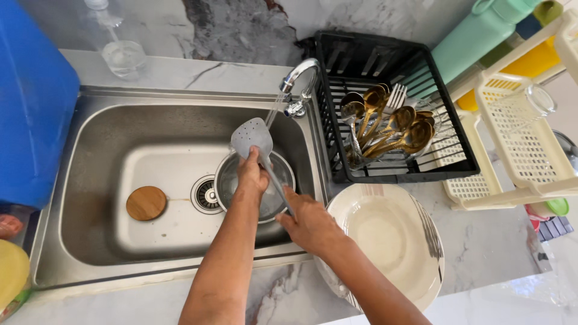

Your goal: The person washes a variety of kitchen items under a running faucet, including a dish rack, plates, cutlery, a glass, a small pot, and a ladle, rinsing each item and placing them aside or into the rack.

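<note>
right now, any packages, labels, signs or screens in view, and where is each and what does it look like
No labels, signs or screens show.
Big blue plastic container: left edge, beside the steel sink; boxy, plain blue.
Yellow rounded container: bottom left corner; partly cut off.
Mint green bottle: top right, behind the black dish rack; tall, smooth.
Small colourful packet: right edge, under the cream rack; too small to tell.

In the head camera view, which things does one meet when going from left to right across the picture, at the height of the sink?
Big blue plastic container → round wooden disc → metal sink drain → grey slotted spatula, touched by the left hand → right hand → black dish rack with gold spoons → cream plastic basket rack.
</note>
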